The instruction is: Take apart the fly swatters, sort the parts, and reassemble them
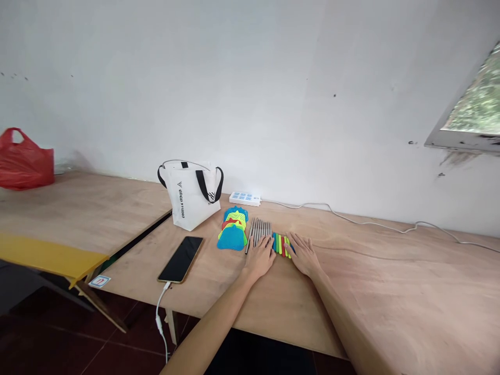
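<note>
"What lies between the worker's hands?"

"A row of coloured sticks [280, 245], green, yellow, red and blue among them, sits side by side on a wooden table [390, 291], just below and right of the frame's centre."

"And the grip?"

"Relaxed, fingers extended. The left hand [261, 258] rests over the lower ends of grey metal rods [260, 227] beside the row; the right hand [303, 254] lies spread at the row's right end. Neither closes around anything."

"What surrounds them?"

"Overlapping mesh pieces [233, 237] lie just left of the rods, with a dark-screened phone [180, 259] at lower left. Behind stand a white bag [191, 200] and a power strip [245, 198]; a red bag [27, 164] sits at far left."
</note>
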Action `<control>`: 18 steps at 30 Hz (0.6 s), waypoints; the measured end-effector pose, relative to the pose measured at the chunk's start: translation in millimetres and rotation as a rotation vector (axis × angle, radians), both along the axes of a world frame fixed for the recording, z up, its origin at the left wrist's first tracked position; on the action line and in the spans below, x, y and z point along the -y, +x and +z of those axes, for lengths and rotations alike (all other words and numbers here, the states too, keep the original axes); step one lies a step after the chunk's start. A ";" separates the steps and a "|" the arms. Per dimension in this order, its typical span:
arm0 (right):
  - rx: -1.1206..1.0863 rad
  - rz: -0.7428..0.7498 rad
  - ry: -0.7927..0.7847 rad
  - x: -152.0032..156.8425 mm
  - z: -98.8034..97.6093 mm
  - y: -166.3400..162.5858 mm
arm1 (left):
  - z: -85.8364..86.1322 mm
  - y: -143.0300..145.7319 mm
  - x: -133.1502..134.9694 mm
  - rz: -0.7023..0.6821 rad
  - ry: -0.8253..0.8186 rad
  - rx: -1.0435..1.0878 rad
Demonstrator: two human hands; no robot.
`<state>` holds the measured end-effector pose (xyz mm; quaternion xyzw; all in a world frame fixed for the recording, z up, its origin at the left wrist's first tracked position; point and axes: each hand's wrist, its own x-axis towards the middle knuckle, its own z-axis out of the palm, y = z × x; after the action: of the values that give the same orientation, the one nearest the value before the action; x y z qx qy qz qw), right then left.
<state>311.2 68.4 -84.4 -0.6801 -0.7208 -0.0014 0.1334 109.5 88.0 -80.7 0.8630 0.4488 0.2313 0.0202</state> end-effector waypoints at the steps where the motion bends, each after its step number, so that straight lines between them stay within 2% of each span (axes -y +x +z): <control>1: 0.002 0.010 0.006 0.4 0.6 -0.1 | 0.1 -0.3 0.0 -0.001 0.000 0.000; 6: 0.021 0.076 0.015 3.9 1.4 -2.1 | 1.6 -1.3 0.8 -0.003 0.000 0.012; 18: 0.098 0.128 0.061 2.8 -4.2 1.3 | 2.4 -1.9 0.8 -0.058 0.011 0.063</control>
<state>312.5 65.6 -88.6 -0.6276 -0.7680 -0.0479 0.1185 107.6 87.2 -78.3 0.8680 0.4213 0.2603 0.0366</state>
